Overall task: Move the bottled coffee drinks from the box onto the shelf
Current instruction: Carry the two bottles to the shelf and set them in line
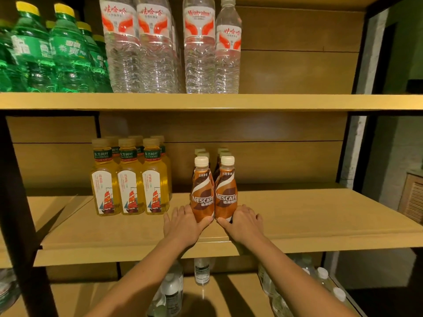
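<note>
where both forearms reach in from 6 o'clock over a lower shelf (pixel 229 294) of clear bottles (pixel 201 271) with white caps, the left hand (pixel 183 221) wraps the base of the left front bottle (pixel 202 197), thumb curled across its front and fingers round its 9 o'clock side. the right hand (pixel 243 221) mirrors it on the right front bottle (pixel 226 195), thumb in front and fingers round the 3 o'clock side. both bottles stand upright, touching each other, on the middle shelf (pixel 297 216), a little back from its front edge. each brown and white label reads "nescafe" above chinese characters, and each cap is white. behind them more caps show: 2 files of 3, so 6 coffee bottles (pixel 224 154) in all. at 9 o'clock of these, just apart, stand 6 yellow tea bottles (pixel 130 186), 3 in front and 3 behind, labelled "东方树叶" over a red sailing ship. at 12 o'clock the upper shelf (pixel 274 101) carries 4 clear water bottles (pixel 199 53), 1 reading "wahaha". at 10 o'clock stand at least 4 green bottles (pixel 68 53) with yellow caps.
</note>
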A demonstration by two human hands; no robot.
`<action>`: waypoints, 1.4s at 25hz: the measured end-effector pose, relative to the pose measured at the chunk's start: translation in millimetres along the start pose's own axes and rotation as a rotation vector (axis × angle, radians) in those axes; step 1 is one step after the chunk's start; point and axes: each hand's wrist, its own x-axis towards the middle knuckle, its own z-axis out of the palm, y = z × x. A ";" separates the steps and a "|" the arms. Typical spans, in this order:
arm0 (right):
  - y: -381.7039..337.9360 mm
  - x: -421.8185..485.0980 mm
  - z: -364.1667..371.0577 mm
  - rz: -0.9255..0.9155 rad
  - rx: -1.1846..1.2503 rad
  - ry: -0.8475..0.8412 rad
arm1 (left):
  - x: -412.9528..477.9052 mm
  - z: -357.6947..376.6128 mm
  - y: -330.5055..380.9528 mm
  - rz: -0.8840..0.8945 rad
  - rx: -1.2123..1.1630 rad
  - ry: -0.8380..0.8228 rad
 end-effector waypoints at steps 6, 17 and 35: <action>-4.6 7.0 3.6 0.051 -0.054 -0.048 | 2.9 -3.5 3.8 -0.058 0.038 -0.098; -33.9 -73.0 -20.9 -0.239 0.097 0.246 | -85.6 -55.2 -6.3 0.016 0.113 0.021; -313.3 -371.1 -31.0 -1.515 -0.157 -0.280 | -532.4 -264.7 -160.0 -0.900 0.412 0.181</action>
